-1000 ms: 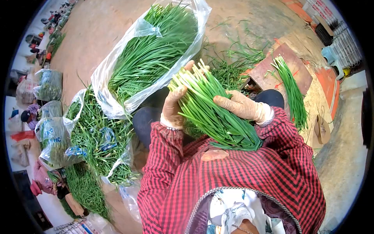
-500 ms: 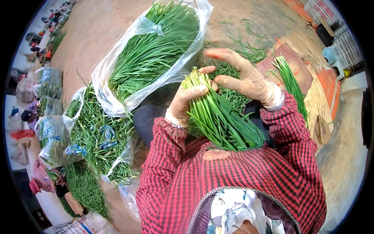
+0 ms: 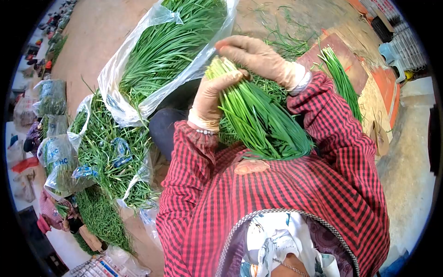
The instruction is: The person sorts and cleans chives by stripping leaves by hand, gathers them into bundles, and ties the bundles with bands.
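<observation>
My gloved left hand (image 3: pixel 212 95) is wrapped round a thick bundle of green stalks (image 3: pixel 265 115), close to its pale cut ends. The leafy end of the bundle rests against the red checked garment. Over the pale ends, my gloved right hand (image 3: pixel 260 56) has its fingers stretched out flat, palm toward the tips; whether it touches them cannot be made out. A large clear plastic bag (image 3: pixel 110 78) full of long green leaves (image 3: pixel 170 53) lies beyond my left hand.
A smaller bunch of stalks (image 3: pixel 340 78) lies on a reddish board (image 3: pixel 357 76) at the right. Loose greens spill from an open bag (image 3: pixel 115 159) at the left, beside filled bags (image 3: pixel 60 161). People sit along the far left. A blue-grey stool (image 3: pixel 391 56) stands at upper right.
My right hand has let go of the bundle's leafy part and moved up over the pale ends, fingers extended. My left hand has shifted its grip round the bundle, now more upright.
</observation>
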`<move>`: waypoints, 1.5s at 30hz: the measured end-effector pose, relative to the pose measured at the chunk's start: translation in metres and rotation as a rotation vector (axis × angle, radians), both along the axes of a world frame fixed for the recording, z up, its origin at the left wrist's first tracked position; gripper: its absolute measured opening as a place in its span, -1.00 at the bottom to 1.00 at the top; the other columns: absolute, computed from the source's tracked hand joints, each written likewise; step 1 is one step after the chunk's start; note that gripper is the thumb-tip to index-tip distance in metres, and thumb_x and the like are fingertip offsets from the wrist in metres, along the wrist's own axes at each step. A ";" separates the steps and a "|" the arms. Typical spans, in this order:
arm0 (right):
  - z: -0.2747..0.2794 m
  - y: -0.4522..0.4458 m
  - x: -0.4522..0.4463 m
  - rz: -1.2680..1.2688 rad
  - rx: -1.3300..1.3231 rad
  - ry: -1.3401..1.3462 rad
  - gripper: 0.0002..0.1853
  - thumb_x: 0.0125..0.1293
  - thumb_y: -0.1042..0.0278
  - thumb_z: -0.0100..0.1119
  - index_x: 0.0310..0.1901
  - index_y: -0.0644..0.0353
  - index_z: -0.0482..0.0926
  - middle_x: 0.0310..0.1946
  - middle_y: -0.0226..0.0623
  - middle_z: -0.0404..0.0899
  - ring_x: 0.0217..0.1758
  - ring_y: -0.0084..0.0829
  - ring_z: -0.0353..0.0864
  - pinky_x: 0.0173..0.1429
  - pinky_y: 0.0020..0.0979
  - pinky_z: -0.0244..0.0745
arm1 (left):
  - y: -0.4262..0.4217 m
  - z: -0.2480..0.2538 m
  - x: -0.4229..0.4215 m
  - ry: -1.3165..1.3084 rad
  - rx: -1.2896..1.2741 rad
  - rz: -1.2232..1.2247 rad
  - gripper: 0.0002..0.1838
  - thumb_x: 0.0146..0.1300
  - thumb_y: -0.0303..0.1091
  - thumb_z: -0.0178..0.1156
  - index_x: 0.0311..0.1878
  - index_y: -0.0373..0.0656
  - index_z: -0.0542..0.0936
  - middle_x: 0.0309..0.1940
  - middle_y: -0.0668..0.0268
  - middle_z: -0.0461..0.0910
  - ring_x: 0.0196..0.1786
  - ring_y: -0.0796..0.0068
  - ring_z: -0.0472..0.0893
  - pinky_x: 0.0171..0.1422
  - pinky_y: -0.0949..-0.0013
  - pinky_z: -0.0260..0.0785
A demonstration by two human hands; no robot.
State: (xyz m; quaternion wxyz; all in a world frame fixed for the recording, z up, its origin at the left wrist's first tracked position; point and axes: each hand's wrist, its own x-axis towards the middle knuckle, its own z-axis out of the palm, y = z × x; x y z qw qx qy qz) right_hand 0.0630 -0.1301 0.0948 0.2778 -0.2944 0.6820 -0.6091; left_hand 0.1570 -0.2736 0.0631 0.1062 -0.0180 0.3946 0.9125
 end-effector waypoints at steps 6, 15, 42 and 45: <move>0.002 0.001 0.055 0.047 0.026 1.048 -0.60 0.08 0.18 0.38 -0.04 0.08 0.56 0.25 -0.07 0.35 0.35 -0.01 0.31 0.43 -0.10 0.19 | -0.027 -0.008 -0.016 -0.023 0.154 0.302 -0.61 0.18 -0.48 0.23 0.10 -0.25 0.44 -0.17 0.22 0.61 -0.14 0.35 0.64 0.02 0.30 0.53; -0.087 0.056 0.069 0.127 0.308 0.897 -0.83 0.20 0.36 0.22 -0.16 0.06 0.61 -0.24 -0.22 0.61 -0.06 -0.12 0.60 -0.04 -0.20 0.51 | -0.103 0.003 0.006 0.080 0.024 0.606 -0.55 0.19 -0.55 0.22 0.15 -0.25 0.35 -0.19 0.10 0.62 -0.07 0.20 0.63 0.08 0.13 0.51; -0.100 0.071 0.047 0.565 1.114 0.765 -0.77 0.22 0.17 0.10 -0.21 0.10 0.60 -0.37 -0.23 0.64 -0.24 -0.12 0.67 -0.18 -0.11 0.56 | -0.129 0.004 0.032 0.133 -0.053 0.742 -0.63 0.23 -0.52 0.20 0.09 -0.30 0.41 -0.11 0.04 0.61 0.02 0.13 0.61 0.17 0.10 0.50; -0.091 0.102 0.020 0.409 1.275 0.660 -0.74 0.18 0.17 0.16 -0.17 0.09 0.68 -0.30 -0.16 0.68 -0.24 -0.11 0.69 -0.13 -0.17 0.57 | -0.136 0.013 0.037 0.120 -0.120 0.766 -0.61 0.23 -0.49 0.20 0.12 -0.28 0.39 -0.10 0.02 0.61 0.00 0.16 0.62 0.14 0.08 0.52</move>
